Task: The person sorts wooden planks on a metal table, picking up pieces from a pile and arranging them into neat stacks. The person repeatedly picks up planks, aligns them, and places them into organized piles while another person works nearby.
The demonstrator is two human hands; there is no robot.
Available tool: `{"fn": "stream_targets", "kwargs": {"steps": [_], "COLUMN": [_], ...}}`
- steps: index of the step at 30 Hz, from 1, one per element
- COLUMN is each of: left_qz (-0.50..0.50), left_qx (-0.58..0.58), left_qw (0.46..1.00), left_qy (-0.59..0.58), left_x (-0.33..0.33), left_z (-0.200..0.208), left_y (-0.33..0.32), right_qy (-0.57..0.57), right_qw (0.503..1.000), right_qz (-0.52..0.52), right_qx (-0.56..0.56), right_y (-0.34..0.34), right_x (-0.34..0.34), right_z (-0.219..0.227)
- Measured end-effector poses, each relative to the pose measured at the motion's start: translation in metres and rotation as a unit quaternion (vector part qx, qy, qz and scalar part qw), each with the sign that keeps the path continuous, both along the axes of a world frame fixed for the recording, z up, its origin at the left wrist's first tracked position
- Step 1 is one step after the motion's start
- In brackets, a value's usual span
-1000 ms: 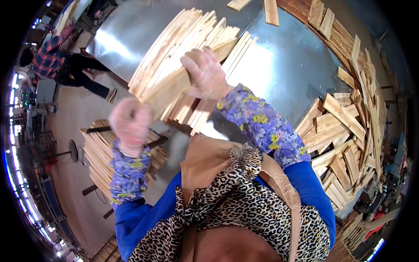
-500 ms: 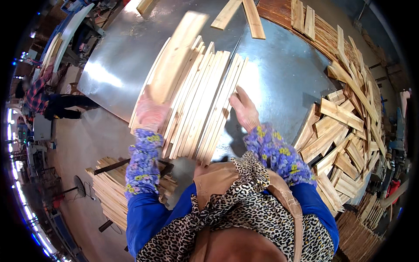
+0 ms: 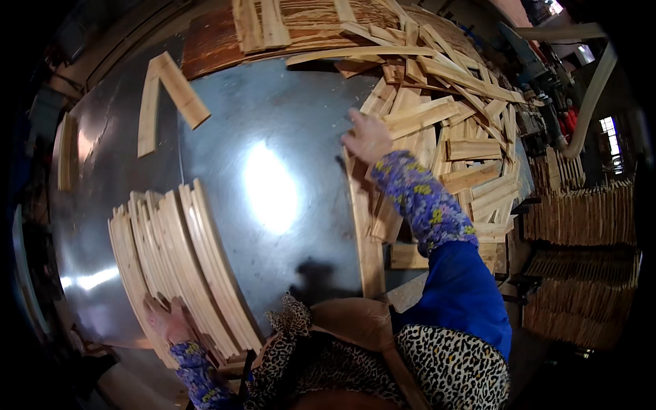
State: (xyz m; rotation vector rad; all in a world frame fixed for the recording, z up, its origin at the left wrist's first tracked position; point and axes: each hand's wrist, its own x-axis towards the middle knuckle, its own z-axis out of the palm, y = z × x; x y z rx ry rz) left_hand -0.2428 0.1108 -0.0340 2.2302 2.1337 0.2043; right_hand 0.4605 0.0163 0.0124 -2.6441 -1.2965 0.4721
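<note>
A broad grey metal-topped desk (image 3: 229, 130) is carrying a jumbled heap of pale wooden planks (image 3: 473, 149) at upper right and a tight row of narrow, pale wooden strips (image 3: 179, 249) at lower left.
The bare right hand (image 3: 369, 139), unclenched, is reaching over the heap's left edge, contact unclear; the bare left hand (image 3: 169, 320) is lying spread on the row. Plank selection seems underway; the next move probably calls for pinching one plank's edge.

Purple floral sleeves (image 3: 430, 205) flecked yellow; leopard-print cloth (image 3: 454, 362); pale tan boards (image 3: 174, 253) — tabletop (image 3: 314, 137) grey-blue, perhaps, under glare.
</note>
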Motion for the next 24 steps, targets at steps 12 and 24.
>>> {"fn": "stream_targets", "kwargs": {"steps": [12, 24], "left_qz": [-0.353, -0.150], "left_qx": [-0.084, -0.290], "left_qw": [0.906, 0.805], "left_qy": [-0.219, -0.495], "left_x": [0.422, 0.524], "left_z": [-0.003, -0.048], "left_y": [-0.024, -0.002], "right_qy": [-0.327, -0.208], "right_qw": [0.942, 0.918], "right_qz": [0.075, 0.336], "right_qx": [0.020, -0.022], "right_y": [0.142, 0.058], "right_x": [0.267, 0.328], "right_z": [-0.081, 0.010]}}
